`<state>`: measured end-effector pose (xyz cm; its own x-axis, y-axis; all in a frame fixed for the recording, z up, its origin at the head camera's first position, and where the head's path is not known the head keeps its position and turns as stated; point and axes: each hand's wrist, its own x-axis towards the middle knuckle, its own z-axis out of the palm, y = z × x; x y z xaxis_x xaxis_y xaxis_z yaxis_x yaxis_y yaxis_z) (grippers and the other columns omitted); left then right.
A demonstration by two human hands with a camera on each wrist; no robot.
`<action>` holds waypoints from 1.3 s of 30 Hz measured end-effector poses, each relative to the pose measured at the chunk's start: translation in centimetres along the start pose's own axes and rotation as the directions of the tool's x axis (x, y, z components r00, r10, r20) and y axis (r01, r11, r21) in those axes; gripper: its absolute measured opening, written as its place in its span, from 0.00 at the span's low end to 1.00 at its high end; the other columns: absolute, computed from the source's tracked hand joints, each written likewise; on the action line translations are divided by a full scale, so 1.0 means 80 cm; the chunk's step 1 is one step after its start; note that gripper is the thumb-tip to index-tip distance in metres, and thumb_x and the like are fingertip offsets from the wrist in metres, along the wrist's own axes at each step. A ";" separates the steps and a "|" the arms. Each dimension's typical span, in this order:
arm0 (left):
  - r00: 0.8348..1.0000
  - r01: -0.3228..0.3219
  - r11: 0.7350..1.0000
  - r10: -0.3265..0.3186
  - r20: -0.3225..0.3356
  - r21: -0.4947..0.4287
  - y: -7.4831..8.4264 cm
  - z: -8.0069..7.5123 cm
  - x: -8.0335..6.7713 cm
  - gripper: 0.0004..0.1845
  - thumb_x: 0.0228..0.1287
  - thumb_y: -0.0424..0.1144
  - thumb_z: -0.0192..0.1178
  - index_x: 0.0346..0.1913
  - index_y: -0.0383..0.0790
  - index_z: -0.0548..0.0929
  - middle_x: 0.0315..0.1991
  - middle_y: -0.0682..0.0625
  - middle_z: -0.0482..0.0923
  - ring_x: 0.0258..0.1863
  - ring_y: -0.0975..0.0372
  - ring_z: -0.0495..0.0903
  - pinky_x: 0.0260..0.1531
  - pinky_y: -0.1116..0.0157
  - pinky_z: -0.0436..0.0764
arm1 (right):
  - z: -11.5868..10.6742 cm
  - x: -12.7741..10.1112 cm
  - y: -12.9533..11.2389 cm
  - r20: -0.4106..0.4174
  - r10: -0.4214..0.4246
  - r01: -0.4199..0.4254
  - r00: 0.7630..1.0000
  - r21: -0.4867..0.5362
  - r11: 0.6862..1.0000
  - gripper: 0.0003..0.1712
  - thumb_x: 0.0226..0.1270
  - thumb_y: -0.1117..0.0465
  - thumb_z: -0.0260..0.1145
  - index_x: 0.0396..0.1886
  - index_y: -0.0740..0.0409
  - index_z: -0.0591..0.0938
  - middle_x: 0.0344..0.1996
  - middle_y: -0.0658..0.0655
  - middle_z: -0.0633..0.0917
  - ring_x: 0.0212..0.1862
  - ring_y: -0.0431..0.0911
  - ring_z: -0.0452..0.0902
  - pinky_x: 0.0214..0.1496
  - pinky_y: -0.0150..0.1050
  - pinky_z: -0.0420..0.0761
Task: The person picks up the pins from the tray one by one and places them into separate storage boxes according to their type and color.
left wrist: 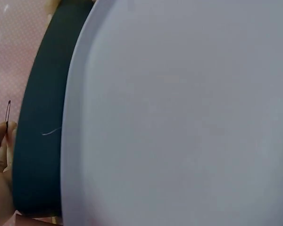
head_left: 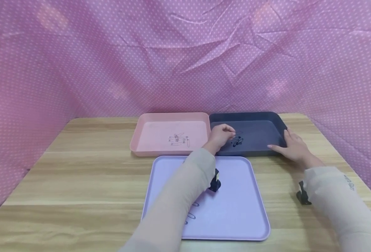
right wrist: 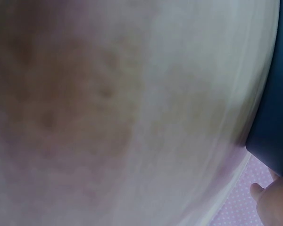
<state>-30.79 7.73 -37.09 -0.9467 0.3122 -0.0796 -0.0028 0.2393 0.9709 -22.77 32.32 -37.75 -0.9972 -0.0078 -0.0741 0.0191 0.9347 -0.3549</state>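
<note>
Three trays are sitting close together on the wooden table [head_left: 88,175]: the pink tray [head_left: 147,134] and the dark tray [head_left: 268,120] side by side at the back, rims touching or nearly so, and the lilac tray [head_left: 236,213] just in front of both, its far rim tight against their near walls. Open wood is running wide to the left and right of the trays, and a strip is showing at the near edge. I am reaching my left hand [head_left: 221,136] across the lilac tray and over the dark tray's left near corner, arm stretched forward, fingers curled and pinching a black safety pin [left wrist: 8,113]; the left wrist view is showing it upright between my fingertips. It is hovering just left of a small cluster of black pins [head_left: 237,141] lying on the dark tray's floor. My right hand [head_left: 291,147] is resting against the dark tray's right near corner, fingers straight and relaxed along the wall, gripping nothing. Silver pins [head_left: 179,139] are lying in the pink tray; a few more pins [head_left: 191,211] are lying on the lilac tray.
</note>
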 end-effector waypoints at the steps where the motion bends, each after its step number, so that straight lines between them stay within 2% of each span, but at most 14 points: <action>1: 1.000 -0.003 1.000 0.003 -0.010 0.020 -0.001 0.001 0.001 0.02 0.53 0.30 0.58 0.30 0.37 0.80 0.23 0.54 0.77 0.25 0.67 0.76 0.28 0.72 0.75 | 0.000 -0.001 0.000 0.000 0.000 0.000 1.000 0.000 1.000 0.57 0.56 0.37 0.51 0.59 0.80 0.37 0.60 0.77 0.37 0.59 0.71 0.34 0.57 0.61 0.39; 6: 0.997 -0.006 0.989 0.017 -0.074 0.149 -0.004 0.009 0.007 0.01 0.52 0.33 0.59 0.28 0.40 0.81 0.21 0.56 0.76 0.23 0.68 0.73 0.25 0.74 0.71 | -0.001 -0.001 -0.001 -0.004 -0.003 0.003 1.000 -0.003 1.000 0.57 0.56 0.37 0.51 0.59 0.80 0.37 0.60 0.78 0.38 0.58 0.72 0.35 0.57 0.61 0.40; 11: 0.987 0.045 0.969 -0.006 -0.159 0.243 -0.002 0.016 0.008 0.03 0.53 0.32 0.58 0.25 0.41 0.80 0.21 0.55 0.76 0.26 0.65 0.73 0.27 0.72 0.70 | 0.001 0.000 0.000 -0.015 -0.005 0.005 1.000 -0.006 1.000 0.57 0.56 0.37 0.52 0.59 0.80 0.37 0.59 0.78 0.38 0.58 0.72 0.35 0.57 0.61 0.40; 15: 0.981 0.108 0.937 -0.047 -0.186 0.332 0.000 0.019 0.006 0.06 0.55 0.32 0.55 0.25 0.42 0.81 0.23 0.55 0.76 0.28 0.64 0.73 0.31 0.70 0.72 | 0.002 0.000 0.001 -0.012 0.001 -0.001 1.000 0.001 1.000 0.57 0.56 0.37 0.52 0.60 0.80 0.37 0.60 0.78 0.38 0.59 0.71 0.35 0.57 0.61 0.40; 18: 0.980 0.130 0.908 -0.056 -0.193 0.398 0.001 0.019 0.006 0.08 0.55 0.33 0.53 0.25 0.42 0.82 0.23 0.55 0.76 0.28 0.63 0.73 0.32 0.70 0.72 | 0.002 0.000 0.001 -0.008 0.004 -0.003 1.000 0.007 1.000 0.57 0.56 0.37 0.51 0.60 0.80 0.37 0.60 0.78 0.38 0.59 0.71 0.34 0.57 0.61 0.40; 22: 0.978 0.145 0.893 -0.066 -0.196 0.426 0.001 0.020 0.008 0.08 0.55 0.34 0.54 0.26 0.42 0.83 0.24 0.54 0.77 0.28 0.63 0.73 0.32 0.69 0.72 | 0.001 -0.001 0.000 -0.012 0.000 0.001 1.000 0.004 1.000 0.57 0.56 0.37 0.51 0.59 0.80 0.37 0.60 0.78 0.38 0.59 0.71 0.34 0.57 0.60 0.40; 25: 0.976 0.177 0.892 -0.105 -0.190 0.416 0.001 0.021 0.013 0.08 0.55 0.34 0.54 0.26 0.43 0.84 0.25 0.54 0.78 0.30 0.63 0.74 0.34 0.68 0.73 | 0.000 -0.002 -0.001 -0.021 -0.003 0.003 1.000 0.004 1.000 0.57 0.56 0.37 0.52 0.59 0.80 0.38 0.60 0.78 0.39 0.59 0.71 0.35 0.57 0.60 0.40; 28: 0.970 0.197 0.872 -0.108 -0.216 0.448 0.001 0.023 0.015 0.09 0.56 0.33 0.52 0.27 0.44 0.84 0.28 0.53 0.79 0.33 0.62 0.75 0.37 0.66 0.72 | -0.001 -0.003 -0.003 -0.030 -0.005 0.005 1.000 0.006 1.000 0.57 0.56 0.38 0.52 0.59 0.80 0.38 0.60 0.78 0.39 0.59 0.71 0.35 0.57 0.61 0.40; 31: 0.976 0.127 0.846 -0.013 -0.218 0.517 -0.046 0.037 0.064 0.10 0.53 0.36 0.53 0.23 0.49 0.83 0.26 0.57 0.79 0.29 0.63 0.75 0.34 0.67 0.73 | -0.001 -0.003 -0.002 -0.031 -0.008 0.008 0.999 0.008 1.000 0.57 0.56 0.38 0.52 0.60 0.80 0.38 0.60 0.78 0.39 0.59 0.71 0.35 0.57 0.60 0.40; 32: 0.976 0.100 0.831 0.025 -0.216 0.548 -0.060 0.042 0.077 0.09 0.52 0.37 0.53 0.23 0.51 0.83 0.25 0.58 0.78 0.29 0.63 0.75 0.32 0.67 0.73 | -0.001 -0.003 -0.002 -0.030 -0.008 0.008 1.000 0.010 1.000 0.57 0.56 0.38 0.52 0.60 0.80 0.38 0.60 0.78 0.39 0.59 0.71 0.35 0.58 0.60 0.40; 34: 0.987 0.075 0.815 0.021 -0.159 0.574 -0.075 0.044 0.098 0.07 0.53 0.39 0.55 0.24 0.52 0.83 0.26 0.60 0.78 0.30 0.64 0.75 0.33 0.68 0.73 | -0.001 -0.003 -0.002 -0.027 -0.008 0.009 1.000 0.013 1.000 0.57 0.55 0.38 0.52 0.60 0.80 0.38 0.60 0.78 0.39 0.59 0.70 0.34 0.58 0.60 0.40; 35: 0.990 0.061 0.820 0.020 -0.136 0.569 -0.080 0.044 0.104 0.07 0.52 0.40 0.56 0.24 0.52 0.83 0.26 0.61 0.78 0.30 0.65 0.75 0.33 0.68 0.73 | 0.000 -0.003 -0.001 -0.026 -0.008 0.009 1.000 0.011 1.000 0.57 0.55 0.37 0.52 0.60 0.80 0.38 0.60 0.78 0.39 0.59 0.70 0.34 0.58 0.60 0.40; 37: 0.992 0.080 0.823 -0.013 -0.123 0.563 -0.051 0.037 0.075 0.07 0.55 0.38 0.55 0.29 0.49 0.84 0.30 0.59 0.79 0.35 0.65 0.75 0.38 0.69 0.72 | 0.000 -0.004 0.000 -0.024 -0.007 0.007 1.000 0.010 1.000 0.57 0.55 0.37 0.52 0.60 0.79 0.38 0.60 0.78 0.39 0.59 0.70 0.34 0.58 0.60 0.40; 39: 0.993 0.104 0.837 -0.056 -0.104 0.537 -0.021 0.028 0.046 0.07 0.57 0.37 0.54 0.32 0.45 0.83 0.33 0.56 0.79 0.37 0.64 0.75 0.40 0.69 0.71 | 0.000 -0.003 0.001 -0.018 -0.002 0.003 1.000 0.009 1.000 0.58 0.55 0.37 0.52 0.60 0.79 0.37 0.60 0.78 0.38 0.59 0.70 0.34 0.58 0.60 0.40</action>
<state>-33.51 10.53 -39.50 -0.9734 0.2009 -0.1101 0.0726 0.7264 0.6834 -22.50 32.42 -37.77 -0.9984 -0.0036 -0.0564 0.0172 0.9313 -0.3638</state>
